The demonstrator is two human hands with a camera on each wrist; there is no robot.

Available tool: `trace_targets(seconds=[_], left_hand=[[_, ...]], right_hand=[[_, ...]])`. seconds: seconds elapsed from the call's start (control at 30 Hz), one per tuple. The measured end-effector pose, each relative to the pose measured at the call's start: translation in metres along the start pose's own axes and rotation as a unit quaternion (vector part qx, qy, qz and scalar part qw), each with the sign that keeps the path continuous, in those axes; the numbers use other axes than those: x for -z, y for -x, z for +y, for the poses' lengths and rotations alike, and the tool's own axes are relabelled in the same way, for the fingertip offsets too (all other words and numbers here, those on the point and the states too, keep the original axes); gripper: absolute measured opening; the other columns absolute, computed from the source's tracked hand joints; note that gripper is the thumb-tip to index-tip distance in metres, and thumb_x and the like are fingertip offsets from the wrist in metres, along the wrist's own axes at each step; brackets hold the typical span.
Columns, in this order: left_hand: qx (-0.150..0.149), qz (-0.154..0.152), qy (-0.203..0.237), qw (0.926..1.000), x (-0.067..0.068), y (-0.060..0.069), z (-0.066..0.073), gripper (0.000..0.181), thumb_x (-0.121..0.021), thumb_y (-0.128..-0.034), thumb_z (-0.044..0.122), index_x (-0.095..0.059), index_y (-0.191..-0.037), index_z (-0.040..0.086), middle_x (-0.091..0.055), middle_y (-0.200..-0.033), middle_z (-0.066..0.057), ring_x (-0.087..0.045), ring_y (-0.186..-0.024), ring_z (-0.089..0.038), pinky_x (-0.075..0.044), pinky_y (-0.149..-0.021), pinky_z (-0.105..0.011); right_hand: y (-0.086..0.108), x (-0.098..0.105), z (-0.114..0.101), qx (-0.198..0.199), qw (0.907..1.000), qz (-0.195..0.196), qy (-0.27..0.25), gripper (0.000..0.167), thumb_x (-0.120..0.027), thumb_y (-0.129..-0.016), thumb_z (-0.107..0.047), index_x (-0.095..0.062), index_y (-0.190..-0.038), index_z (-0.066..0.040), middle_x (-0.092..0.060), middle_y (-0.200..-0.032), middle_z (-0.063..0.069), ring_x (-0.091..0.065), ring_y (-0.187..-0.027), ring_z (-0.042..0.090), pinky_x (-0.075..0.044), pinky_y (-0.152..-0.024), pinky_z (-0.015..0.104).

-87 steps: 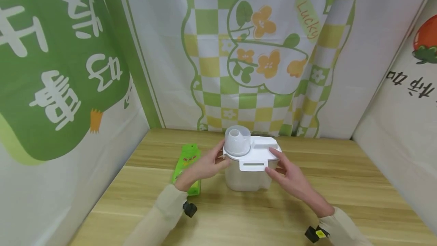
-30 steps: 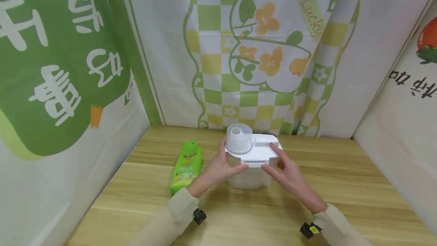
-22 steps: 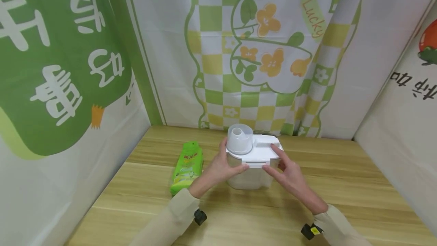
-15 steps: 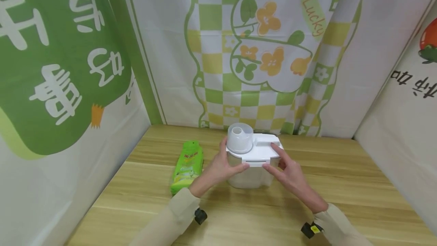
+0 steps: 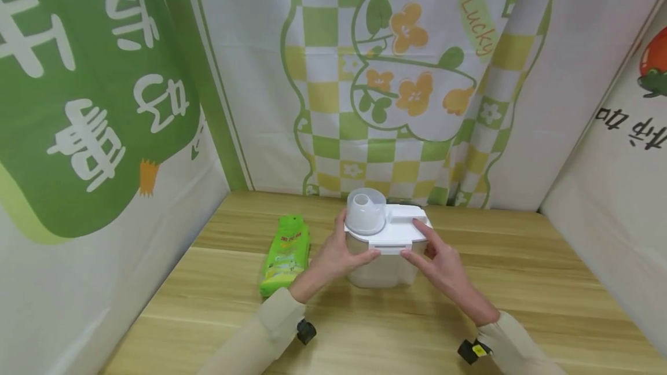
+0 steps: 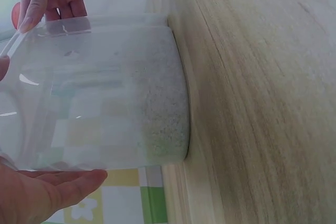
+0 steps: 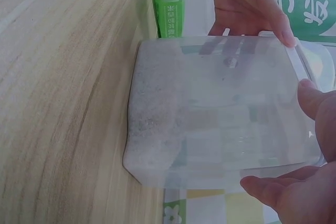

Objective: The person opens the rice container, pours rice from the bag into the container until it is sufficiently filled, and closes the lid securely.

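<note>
A see-through storage container (image 5: 379, 274) stands upright on the table, its white lid (image 5: 402, 230) on top. A clear cup (image 5: 366, 212) sits on the lid's left end. My left hand (image 5: 332, 254) grips the container's left side, thumb at the left end of the front latch (image 5: 389, 246). The right hand (image 5: 443, 262) holds the opposite side, its thumb at the latch's right end and a finger on the lid. Pale fine grains (image 6: 163, 98) fill the container's bottom part in the left wrist view. Some fingertips are hidden behind the container in the head view.
Left of the container, a bright green printed packet (image 5: 288, 253) lies on the wooden table (image 5: 521, 282), close to my left forearm. Behind hangs a checked green and yellow curtain (image 5: 323, 103). Printed cloth walls border both sides.
Since the oldest frame, the front latch flap has swung down flat against the container. My left thumb has moved right onto it. Over the last second, the hands have stayed nearly still.
</note>
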State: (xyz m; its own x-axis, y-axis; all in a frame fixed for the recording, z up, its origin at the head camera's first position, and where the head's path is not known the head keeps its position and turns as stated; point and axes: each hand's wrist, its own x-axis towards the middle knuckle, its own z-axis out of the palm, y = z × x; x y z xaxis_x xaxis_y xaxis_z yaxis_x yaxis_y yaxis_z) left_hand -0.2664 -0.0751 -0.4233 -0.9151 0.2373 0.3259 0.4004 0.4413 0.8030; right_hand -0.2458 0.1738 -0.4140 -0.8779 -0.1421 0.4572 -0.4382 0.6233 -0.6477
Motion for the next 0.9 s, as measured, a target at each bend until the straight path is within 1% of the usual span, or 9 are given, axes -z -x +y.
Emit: trace_targets(seconds=[0.17, 0.27, 0.37, 0.5, 0.6, 0.67, 0.77, 0.83, 0.9], left_hand=[[-0.003, 0.009, -0.007, 0.9999, 0.000, 0.000, 0.001, 0.112, -0.080, -0.0747, 0.054, -0.007, -0.155, 0.028, -0.044, -0.151, -0.011, -0.047, -0.135, -0.033, -0.041, -0.108, -0.052], [-0.004, 0.016, -0.014, 0.9998, 0.000, 0.000, 0.001, 0.112, -0.081, -0.0742, 0.054, -0.008, -0.155, 0.028, -0.046, -0.150, -0.012, -0.049, -0.133, -0.034, -0.043, -0.106, -0.053], [-0.010, 0.022, -0.021, 0.9995, 0.000, 0.001, 0.001, 0.112, -0.081, -0.0738, 0.054, -0.008, -0.155, 0.027, -0.048, -0.148, -0.012, -0.051, -0.131, -0.034, -0.045, -0.105, -0.052], [-0.013, 0.026, -0.018, 0.9994, -0.001, 0.001, 0.001, 0.111, -0.081, -0.0735, 0.055, -0.010, -0.155, 0.027, -0.049, -0.147, -0.012, -0.051, -0.131, -0.034, -0.045, -0.104, -0.052], [-0.007, 0.027, -0.010, 0.9996, -0.001, 0.000, 0.002, 0.112, -0.081, -0.0727, 0.055, -0.011, -0.155, 0.027, -0.048, -0.148, -0.011, -0.050, -0.132, -0.033, -0.043, -0.106, -0.052], [-0.007, 0.028, -0.005, 0.9996, -0.002, 0.000, 0.002, 0.112, -0.082, -0.0724, 0.054, -0.012, -0.155, 0.026, -0.048, -0.148, -0.010, -0.049, -0.133, -0.033, -0.042, -0.108, -0.052], [-0.010, 0.031, -0.002, 0.9995, -0.002, -0.001, 0.001, 0.112, -0.082, -0.0725, 0.053, -0.012, -0.154, 0.025, -0.047, -0.149, -0.009, -0.047, -0.135, -0.031, -0.041, -0.109, -0.051], [-0.013, 0.033, 0.001, 0.9994, -0.003, -0.001, 0.000, 0.111, -0.083, -0.0726, 0.051, -0.012, -0.154, 0.025, -0.048, -0.148, -0.009, -0.047, -0.136, -0.031, -0.040, -0.110, -0.050], [-0.015, 0.036, 0.000, 0.9992, -0.004, -0.001, -0.001, 0.111, -0.083, -0.0726, 0.050, -0.012, -0.154, 0.025, -0.048, -0.148, -0.009, -0.047, -0.136, -0.031, -0.039, -0.111, -0.050]], right_hand=[[-0.001, -0.002, 0.001, 0.007, 0.9999, 0.013, -0.004, 0.071, -0.081, -0.080, -0.022, -0.049, -0.143, -0.012, -0.043, -0.064, 0.000, -0.038, -0.056, 0.005, -0.032, -0.047, 0.019], [-0.001, -0.004, 0.003, 0.013, 0.9997, 0.021, -0.003, 0.072, -0.082, -0.080, -0.021, -0.050, -0.143, -0.013, -0.041, -0.062, 0.000, -0.037, -0.055, 0.004, -0.031, -0.046, 0.018], [-0.001, -0.005, 0.004, 0.024, 0.9991, 0.033, 0.005, 0.071, -0.082, -0.078, -0.020, -0.051, -0.142, -0.013, -0.040, -0.062, 0.000, -0.035, -0.054, 0.004, -0.030, -0.046, 0.019], [0.000, -0.006, 0.004, 0.033, 0.9982, 0.048, 0.013, 0.070, -0.083, -0.077, -0.019, -0.053, -0.140, -0.013, -0.040, -0.061, 0.000, -0.034, -0.054, 0.003, -0.029, -0.046, 0.019], [0.000, -0.008, 0.003, 0.030, 0.9981, 0.054, 0.002, 0.071, -0.084, -0.076, -0.019, -0.053, -0.140, -0.013, -0.043, -0.061, 0.002, -0.039, -0.056, 0.006, -0.031, -0.046, 0.019], [0.000, -0.009, 0.003, 0.028, 0.9978, 0.060, -0.005, 0.071, -0.084, -0.076, -0.018, -0.053, -0.140, -0.012, -0.053, -0.065, 0.004, -0.046, -0.060, 0.008, -0.037, -0.049, 0.018], [0.000, -0.012, 0.003, 0.020, 0.9977, 0.065, -0.010, 0.072, -0.085, -0.076, -0.018, -0.053, -0.140, -0.013, -0.053, -0.066, 0.007, -0.048, -0.062, 0.011, -0.039, -0.052, 0.018], [0.000, -0.013, 0.003, 0.019, 0.9973, 0.070, -0.008, 0.072, -0.085, -0.075, -0.018, -0.053, -0.140, -0.012, -0.059, -0.073, 0.008, -0.051, -0.065, 0.011, -0.042, -0.056, 0.018], [0.000, -0.014, 0.003, 0.012, 0.9974, 0.070, -0.007, 0.072, -0.085, -0.075, -0.020, -0.053, -0.140, -0.013, -0.053, -0.068, 0.009, -0.048, -0.063, 0.010, -0.041, -0.054, 0.019]])
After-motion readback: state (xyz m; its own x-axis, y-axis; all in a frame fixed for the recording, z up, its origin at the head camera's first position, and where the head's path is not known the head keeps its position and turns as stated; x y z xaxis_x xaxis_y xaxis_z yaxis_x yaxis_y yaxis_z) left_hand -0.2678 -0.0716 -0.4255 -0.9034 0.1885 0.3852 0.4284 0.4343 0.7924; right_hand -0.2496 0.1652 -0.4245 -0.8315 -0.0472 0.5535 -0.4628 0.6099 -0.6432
